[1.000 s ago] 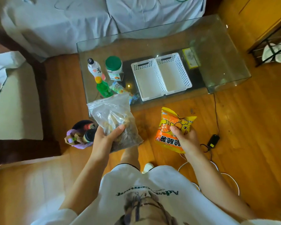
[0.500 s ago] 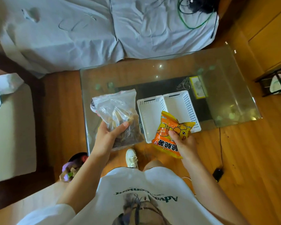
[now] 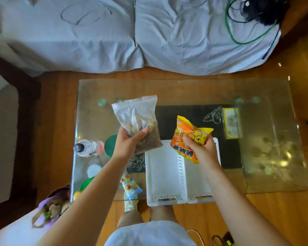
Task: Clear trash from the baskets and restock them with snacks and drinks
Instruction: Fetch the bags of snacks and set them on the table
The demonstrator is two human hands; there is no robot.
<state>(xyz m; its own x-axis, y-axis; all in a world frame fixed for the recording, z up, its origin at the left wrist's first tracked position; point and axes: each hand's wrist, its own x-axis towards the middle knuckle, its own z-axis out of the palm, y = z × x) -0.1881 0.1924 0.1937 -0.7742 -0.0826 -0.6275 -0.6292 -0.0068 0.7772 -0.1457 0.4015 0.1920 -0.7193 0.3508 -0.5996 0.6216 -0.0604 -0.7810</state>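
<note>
Two white slotted baskets [image 3: 164,174] stand side by side on the glass table [image 3: 194,91], near its front edge; their floors show bare white. My left hand [image 3: 127,144] grips a clear zip bag of nuts and snacks [image 3: 138,121], held above the table just left of the baskets. My right hand [image 3: 203,150] grips an orange and yellow snack packet [image 3: 187,137] over the right basket. To the left on the table stand a white bottle [image 3: 86,147], a green-lidded jar [image 3: 110,146] and a green bottle [image 3: 86,182]. A small blue snack packet [image 3: 130,186] lies beside the left basket.
A trash bin with a purple liner [image 3: 51,208], full of wrappers, stands on the floor at the table's front left corner. A grey-covered sofa [image 3: 114,32] with cables lies beyond the table. A yellow card [image 3: 231,122] lies at the table's right. A black charger [image 3: 226,239] lies on the floor.
Both hands have carried their packets forward from over the floor to above the table and baskets. My view has moved forward over the table too.
</note>
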